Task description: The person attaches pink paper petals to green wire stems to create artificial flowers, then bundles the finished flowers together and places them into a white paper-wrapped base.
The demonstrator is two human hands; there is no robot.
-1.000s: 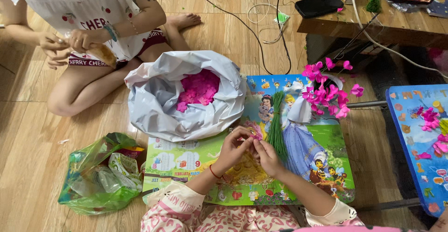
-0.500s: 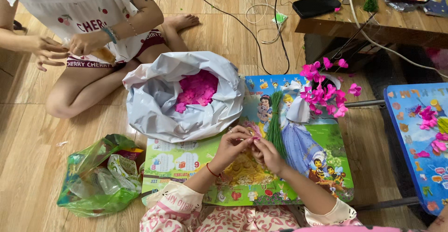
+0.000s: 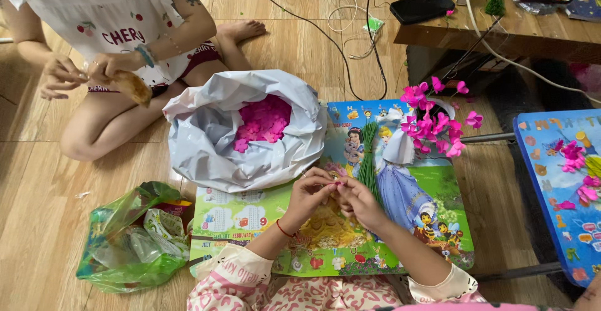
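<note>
A small pink flower piece (image 3: 339,184) sits pinched between the fingertips of both hands, above the middle of the colourful low table (image 3: 250,220); the left hand (image 3: 311,193) and the right hand (image 3: 361,203) meet there, fingers curled closed on it; just right lies a bundle of green stems (image 3: 369,158); farther right, a cluster of finished pink flowers (image 3: 435,122); to the far left of the hands a white bag (image 3: 206,142) holds pink petals (image 3: 263,122); a green plastic bag (image 3: 128,242) lies on the floor at near left; another person (image 3: 113,29) sits beyond.
</note>
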